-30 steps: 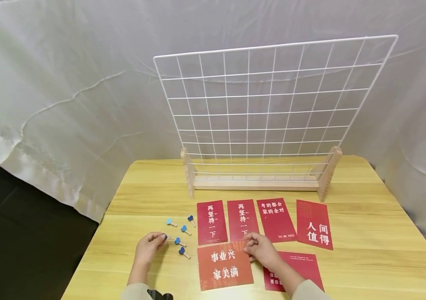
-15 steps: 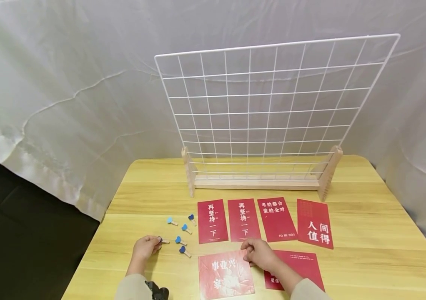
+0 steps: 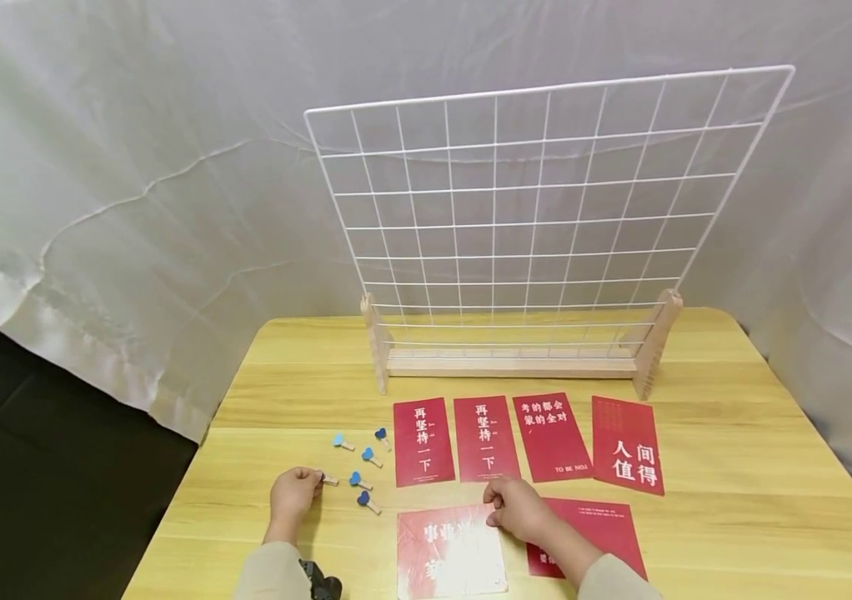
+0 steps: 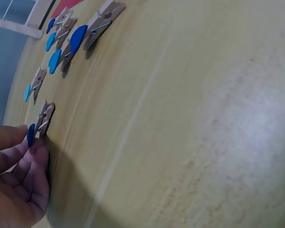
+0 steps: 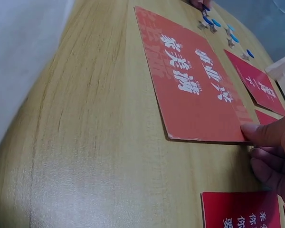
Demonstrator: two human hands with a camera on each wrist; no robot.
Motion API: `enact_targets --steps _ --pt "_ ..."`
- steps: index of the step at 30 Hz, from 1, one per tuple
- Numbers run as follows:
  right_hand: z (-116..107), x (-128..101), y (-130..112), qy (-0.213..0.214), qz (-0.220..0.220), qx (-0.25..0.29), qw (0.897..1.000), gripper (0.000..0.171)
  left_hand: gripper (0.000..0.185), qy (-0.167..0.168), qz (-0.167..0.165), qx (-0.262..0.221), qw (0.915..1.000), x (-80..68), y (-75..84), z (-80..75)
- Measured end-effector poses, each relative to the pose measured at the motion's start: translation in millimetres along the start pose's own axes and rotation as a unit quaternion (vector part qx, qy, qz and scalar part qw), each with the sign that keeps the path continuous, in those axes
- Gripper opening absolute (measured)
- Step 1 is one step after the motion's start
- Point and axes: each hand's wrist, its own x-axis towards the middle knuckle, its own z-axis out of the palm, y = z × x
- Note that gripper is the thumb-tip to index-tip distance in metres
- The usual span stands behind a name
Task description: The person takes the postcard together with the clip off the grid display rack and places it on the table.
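on the bench (image 3: 696, 533), the left hand (image 3: 293, 493) pinches a blue heart clothespin (image 4: 38, 126) lying beside four others, while the right hand (image 3: 518, 508) grips the corner of the large red card (image 5: 194, 80) lying flat.

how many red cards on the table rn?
6. Four in a row before the grid stand. One glare-washed under the right hand. One partly hidden by that forearm.
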Motion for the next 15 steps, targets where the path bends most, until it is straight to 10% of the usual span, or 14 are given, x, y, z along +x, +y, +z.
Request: enact_targets --steps 8,15 --pt "-5.9 1.7 -0.2 0.004 0.000 0.026 1.000 0.008 0.026 -0.017 0.052 0.150 0.9871 -4.3 11.0 -3.6" --pt "-59.7 23.5 -4.2 0.030 0.052 0.068 0.996 0.016 0.044 -0.011 0.138 0.217 0.9663 8.5 66.8 4.7"
